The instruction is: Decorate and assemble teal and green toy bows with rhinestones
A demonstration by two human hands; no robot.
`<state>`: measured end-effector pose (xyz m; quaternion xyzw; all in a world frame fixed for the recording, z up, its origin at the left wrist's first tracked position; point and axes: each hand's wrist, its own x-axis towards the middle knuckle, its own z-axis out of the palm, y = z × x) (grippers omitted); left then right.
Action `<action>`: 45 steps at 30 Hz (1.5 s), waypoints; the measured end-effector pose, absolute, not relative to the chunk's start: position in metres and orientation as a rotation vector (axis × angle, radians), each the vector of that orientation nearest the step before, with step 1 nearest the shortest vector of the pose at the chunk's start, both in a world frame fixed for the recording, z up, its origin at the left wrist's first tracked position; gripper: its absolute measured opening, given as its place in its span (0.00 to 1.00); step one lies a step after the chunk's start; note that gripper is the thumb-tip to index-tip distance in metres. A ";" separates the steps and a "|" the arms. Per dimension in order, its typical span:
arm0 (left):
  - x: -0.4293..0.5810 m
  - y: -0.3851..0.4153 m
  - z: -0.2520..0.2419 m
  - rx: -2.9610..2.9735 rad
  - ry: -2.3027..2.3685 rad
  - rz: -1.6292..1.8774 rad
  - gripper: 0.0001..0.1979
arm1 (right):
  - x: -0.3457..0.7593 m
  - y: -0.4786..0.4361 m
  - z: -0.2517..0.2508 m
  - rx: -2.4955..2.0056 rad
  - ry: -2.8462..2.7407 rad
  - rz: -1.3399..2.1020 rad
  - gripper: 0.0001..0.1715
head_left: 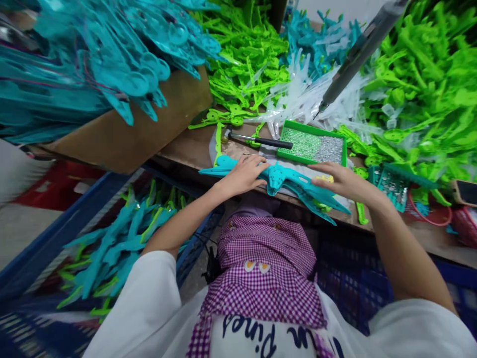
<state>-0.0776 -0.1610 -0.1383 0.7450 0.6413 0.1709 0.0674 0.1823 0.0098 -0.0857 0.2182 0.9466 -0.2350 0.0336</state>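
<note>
A brown workbench [175, 147] stood heaped with plastic parts, lime and turquoise, in a cluttered work area. Closest, the person wore a purple gingham apron [261, 243] over a white short-sleeved top. Low on the left, a blue crate [59, 233] held a jumble of turquoise and lime parts; more blue crating [350, 268] showed under the bench on the right.

At the bench's near edge, in front of the apron, lay a long turquoise plastic piece [276, 178], a wing stretching to each side of its middle. The left hand [246, 173] lay over its left wing, fingers loosely curved; whether they clasped it could not be told. The right hand [341, 181] was at the right wing, fingers partly spread, beside a small yellow detail [325, 178]; its hold was unclear too.

Just beyond lay a hammer [261, 140], its dark handle reaching the rim of a green tray [316, 130] of small pale and silvery bits. Above the tray a grey screwdriver [357, 59] slanted, tip down. Farther back spread clear plastic pieces [298, 94], between a lime heap [246, 54] and a larger lime pile [432, 84], with a turquoise heap [311, 40] behind.
</note>
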 end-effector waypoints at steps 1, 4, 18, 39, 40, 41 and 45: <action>-0.078 -0.153 -0.142 2.243 1.919 0.499 0.24 | 0.202 0.011 -0.088 0.664 2.886 -0.680 0.36; -0.084 -0.136 -0.153 2.208 1.835 0.453 0.23 | 0.243 0.006 -0.102 0.687 2.819 -0.598 0.43; -0.095 -0.126 -0.160 2.078 1.762 0.435 0.25 | 0.254 -0.027 -0.123 0.716 2.966 -0.131 0.33; -0.103 -0.112 -0.161 2.046 1.725 0.328 0.25 | 0.267 -0.043 -0.143 0.986 2.975 -0.552 0.28; -0.104 -0.111 -0.162 2.042 1.714 0.331 0.25 | 0.269 -0.040 -0.141 0.973 2.964 -0.643 0.29; -0.104 -0.110 -0.162 2.036 1.705 0.336 0.25 | 0.270 -0.037 -0.137 0.971 2.967 -0.717 0.30; -0.103 -0.108 -0.162 1.987 1.700 0.358 0.25 | 0.276 -0.049 -0.130 1.282 3.108 -0.720 0.23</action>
